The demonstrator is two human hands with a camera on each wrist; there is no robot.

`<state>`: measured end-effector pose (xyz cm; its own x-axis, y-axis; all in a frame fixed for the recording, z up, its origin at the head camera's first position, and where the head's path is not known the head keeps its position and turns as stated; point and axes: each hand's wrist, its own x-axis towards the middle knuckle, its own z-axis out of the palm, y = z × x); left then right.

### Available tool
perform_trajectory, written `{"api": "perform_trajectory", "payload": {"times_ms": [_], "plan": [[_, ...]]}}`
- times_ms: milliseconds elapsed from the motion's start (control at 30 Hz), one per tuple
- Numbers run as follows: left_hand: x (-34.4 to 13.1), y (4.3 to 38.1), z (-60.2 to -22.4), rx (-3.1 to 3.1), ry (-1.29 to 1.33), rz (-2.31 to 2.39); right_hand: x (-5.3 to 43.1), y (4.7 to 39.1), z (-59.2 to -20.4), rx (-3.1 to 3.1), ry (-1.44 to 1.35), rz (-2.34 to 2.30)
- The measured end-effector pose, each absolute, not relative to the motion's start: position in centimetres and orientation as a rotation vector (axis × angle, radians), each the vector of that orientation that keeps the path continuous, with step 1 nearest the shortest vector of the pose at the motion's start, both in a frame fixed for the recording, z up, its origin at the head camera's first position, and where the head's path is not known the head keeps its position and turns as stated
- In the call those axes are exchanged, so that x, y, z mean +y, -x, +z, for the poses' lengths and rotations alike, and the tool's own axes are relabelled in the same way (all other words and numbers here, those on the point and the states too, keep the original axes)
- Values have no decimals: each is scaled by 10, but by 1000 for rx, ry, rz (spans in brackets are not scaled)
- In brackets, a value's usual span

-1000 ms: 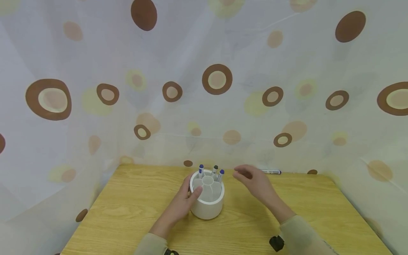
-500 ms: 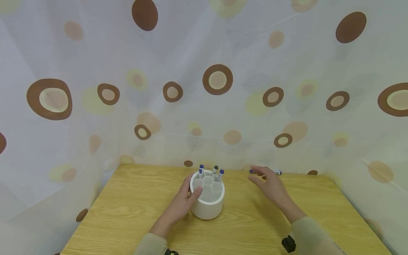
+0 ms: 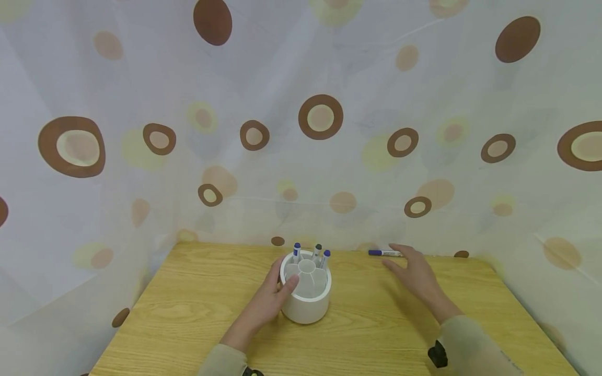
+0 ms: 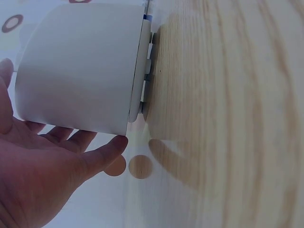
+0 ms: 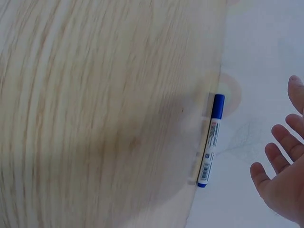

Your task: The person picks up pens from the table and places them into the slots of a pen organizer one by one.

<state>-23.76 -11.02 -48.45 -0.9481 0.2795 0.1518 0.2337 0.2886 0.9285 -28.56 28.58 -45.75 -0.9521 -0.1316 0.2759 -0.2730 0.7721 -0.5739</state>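
A white round pen holder (image 3: 307, 310) with inner compartments stands on the wooden table. My left hand (image 3: 269, 298) grips its left side, thumb at the rim and fingers round the outer wall; the left wrist view shows the thumb and fingertips against the smooth white wall (image 4: 80, 71). Two blue-capped markers, one left (image 3: 297, 253) and one right (image 3: 325, 259), and a dark-capped marker (image 3: 317, 251) stand in the back compartments. Another blue-capped white marker (image 5: 211, 137) lies at the table's back edge. Over its right end reaches my right hand (image 3: 416, 271), thumb and fingers spread and holding nothing.
A pale curtain (image 3: 357, 172) with brown and yellow circles hangs right behind the table (image 3: 197, 292) and along both sides. Sleeves and a dark wrist strap (image 3: 438, 355) show at the front.
My right hand has moved right, away from the pen holder and along the lying marker, uncovering the marker's blue cap. My left hand and the pen holder stay put.
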Motion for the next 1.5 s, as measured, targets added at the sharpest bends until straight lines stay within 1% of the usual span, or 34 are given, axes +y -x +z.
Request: {"api": "perform_trajectory", "payload": {"times_ms": [433, 833, 1267, 1500], "plan": [[-110, 237, -485, 2494, -502, 1772, 315, 300, -472, -2842, -271, 948], [-112, 238, -486, 2492, -510, 1783, 326, 315, -489, -2870, -251, 1007], [-110, 237, -483, 2498, -493, 1762, 335, 327, -510, -2791, -297, 761], [-111, 237, -484, 2498, -495, 1767, 336, 326, -510, -2827, -271, 706]]}}
